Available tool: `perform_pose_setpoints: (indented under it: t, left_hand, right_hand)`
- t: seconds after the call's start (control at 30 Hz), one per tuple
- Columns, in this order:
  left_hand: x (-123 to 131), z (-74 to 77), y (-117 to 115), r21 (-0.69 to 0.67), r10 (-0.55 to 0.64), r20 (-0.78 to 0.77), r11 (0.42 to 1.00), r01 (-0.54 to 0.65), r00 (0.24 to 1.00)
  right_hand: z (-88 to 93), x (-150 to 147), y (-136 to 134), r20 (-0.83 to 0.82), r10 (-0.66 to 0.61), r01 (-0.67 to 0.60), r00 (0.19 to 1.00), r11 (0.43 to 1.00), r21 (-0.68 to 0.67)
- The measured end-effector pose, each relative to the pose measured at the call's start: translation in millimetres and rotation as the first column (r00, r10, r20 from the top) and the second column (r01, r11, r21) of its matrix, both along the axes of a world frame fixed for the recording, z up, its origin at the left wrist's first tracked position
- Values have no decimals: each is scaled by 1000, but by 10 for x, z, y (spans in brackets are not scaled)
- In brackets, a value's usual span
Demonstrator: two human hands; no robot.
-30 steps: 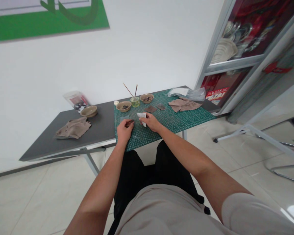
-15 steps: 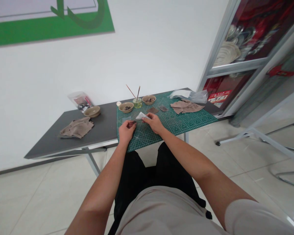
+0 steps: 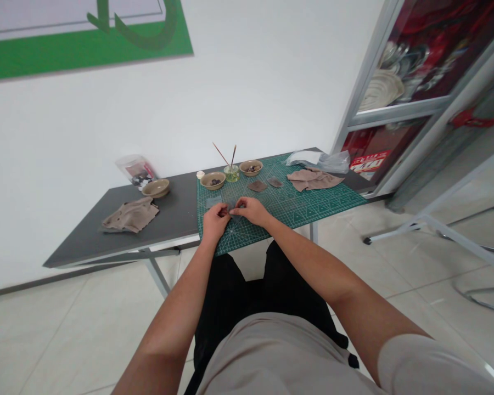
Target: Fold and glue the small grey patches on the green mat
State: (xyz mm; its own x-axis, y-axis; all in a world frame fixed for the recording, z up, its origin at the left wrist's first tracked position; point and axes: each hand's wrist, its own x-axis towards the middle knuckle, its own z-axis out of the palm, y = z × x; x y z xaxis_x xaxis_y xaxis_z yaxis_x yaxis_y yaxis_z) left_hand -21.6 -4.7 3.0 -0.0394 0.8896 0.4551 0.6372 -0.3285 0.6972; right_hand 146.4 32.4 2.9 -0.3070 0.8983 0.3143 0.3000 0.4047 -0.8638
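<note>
Over the green cutting mat (image 3: 325, 200) my two hands meet, fingertips close together. My left hand (image 3: 217, 220) is closed in a pinch on a small dark piece, mostly hidden by the fingers. My right hand (image 3: 251, 210) pinches a piece of sandpaper (image 3: 233, 208), its dark grey side showing, pressed against the left fingertips. A clear flat sheet (image 3: 213, 202) lies just behind the left hand. Beyond the right hand, a brown sandpaper piece (image 3: 257, 186) and a darker grey one (image 3: 275, 181) rest on the mat.
Along the back stand a bowl of dark lumps (image 3: 213, 180), a glass jar with two brushes (image 3: 231, 173), another filled bowl (image 3: 251, 168) and a white cap (image 3: 200, 175). Brown cloths (image 3: 314, 180) (image 3: 130, 215) lie at both sides. A third bowl (image 3: 155, 188) and plastic bags (image 3: 134, 169) (image 3: 327, 161) flank them.
My right hand has moved slightly left and turned the sandpaper; its white back no longer shows. The sandpaper now meets my left fingertips, which were apart from it before.
</note>
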Motion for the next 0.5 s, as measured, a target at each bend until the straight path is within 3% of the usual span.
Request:
perform_pose_setpoints:
  t: [0.1,0.2,0.33,0.5]
  left_hand:
    - [-6,-21,6,7,-25,-61,1000,25,998]
    - [-12,-33,-2,23,-33,-66,999,35,997]
    - [-26,-29,-25,29,-29,-19,999,29,999]
    - [-43,-45,-21,7,-53,127,999,53,991]
  right_hand:
    - [-33,-22,35,-101,-65,63,993,998,-18]
    - [-34,-28,50,-139,-25,19,990,999,-45]
    - [-10,-15,46,-65,57,-59,996,998,-25]
    - [-50,-25,58,-227,8,-32,974,994,-102]
